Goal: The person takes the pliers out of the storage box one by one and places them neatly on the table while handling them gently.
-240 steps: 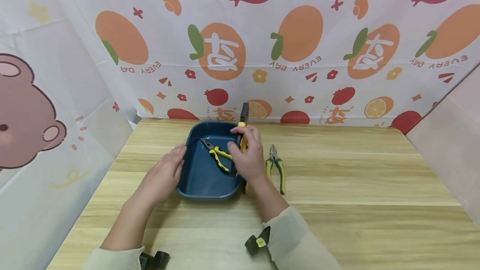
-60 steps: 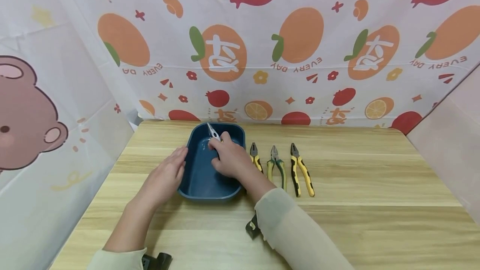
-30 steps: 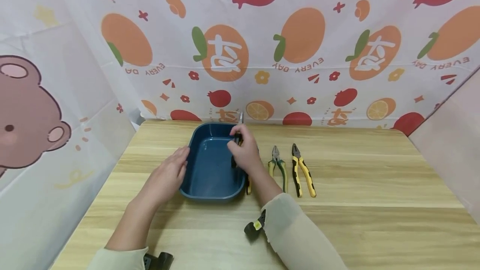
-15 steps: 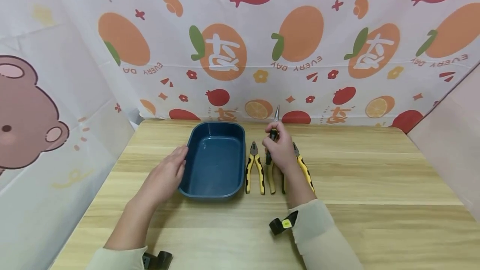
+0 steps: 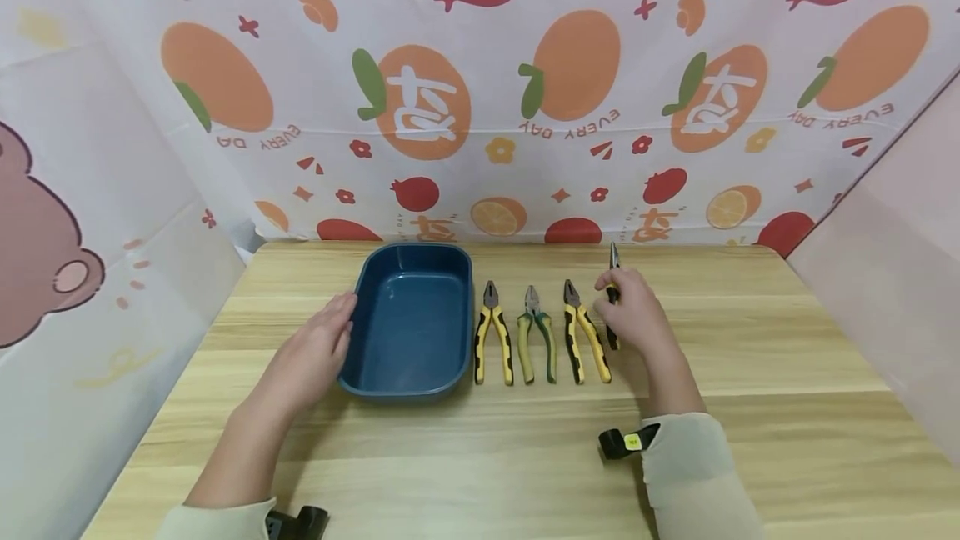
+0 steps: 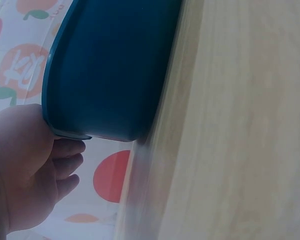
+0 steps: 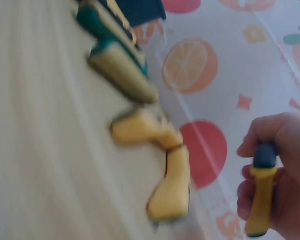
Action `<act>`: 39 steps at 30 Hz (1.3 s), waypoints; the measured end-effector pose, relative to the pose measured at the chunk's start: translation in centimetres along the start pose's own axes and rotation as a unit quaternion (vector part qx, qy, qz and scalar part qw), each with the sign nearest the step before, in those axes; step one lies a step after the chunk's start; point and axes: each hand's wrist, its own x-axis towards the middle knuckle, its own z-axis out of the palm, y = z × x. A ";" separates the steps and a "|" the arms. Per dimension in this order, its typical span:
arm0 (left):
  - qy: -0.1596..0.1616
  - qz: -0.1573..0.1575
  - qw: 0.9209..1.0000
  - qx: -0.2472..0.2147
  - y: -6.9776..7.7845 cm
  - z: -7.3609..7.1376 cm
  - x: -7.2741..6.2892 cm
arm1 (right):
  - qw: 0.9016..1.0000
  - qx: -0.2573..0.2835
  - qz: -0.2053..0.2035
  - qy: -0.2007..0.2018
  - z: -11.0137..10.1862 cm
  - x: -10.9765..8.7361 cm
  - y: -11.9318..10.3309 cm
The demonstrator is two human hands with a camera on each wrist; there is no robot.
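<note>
My left hand (image 5: 309,357) rests its straight fingers against the left side of a dark blue basin (image 5: 408,394); the left wrist view shows them at its rim. My right hand (image 5: 639,317) grips needle-nose pliers (image 5: 614,257), tip pointing away, at the right end of a row of pliers. In the right wrist view, their handle (image 7: 262,200) stands out from the curled fingers. To the left lie yellow-and-black combination pliers (image 5: 572,294), green-handled pliers (image 5: 532,302) and more yellow-and-black pliers (image 5: 491,297) beside the basin, handles towards me. Nothing lies in the basin.
The wooden table (image 5: 480,457) runs back to a fruit-printed cloth (image 5: 498,90) hanging behind it. Another pale cloth with a bear print (image 5: 37,248) hangs at the left. A small black camera (image 5: 617,444) sits at my right wrist.
Over these seconds, my right hand sets yellow-and-black pliers on the table, then lifts needle-nose pliers from the basin and carries them right, past the row. My left hand stays at the basin.
</note>
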 end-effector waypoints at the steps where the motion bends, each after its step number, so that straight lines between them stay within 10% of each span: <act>1: -0.001 -0.001 1.000 0.000 -0.1 0.0 0.0 | 1.000 -0.009 0.009 -0.011 0.0 -0.1 0.4; 11: 0.003 0.001 1.000 0.001 -0.2 -0.2 -0.3 | 0.995 -0.056 0.055 -0.063 0.7 -0.4 2.9; 39: 0.008 0.016 1.000 -0.001 0.0 0.0 0.1 | 0.995 -0.051 0.065 -0.054 1.0 -0.6 4.2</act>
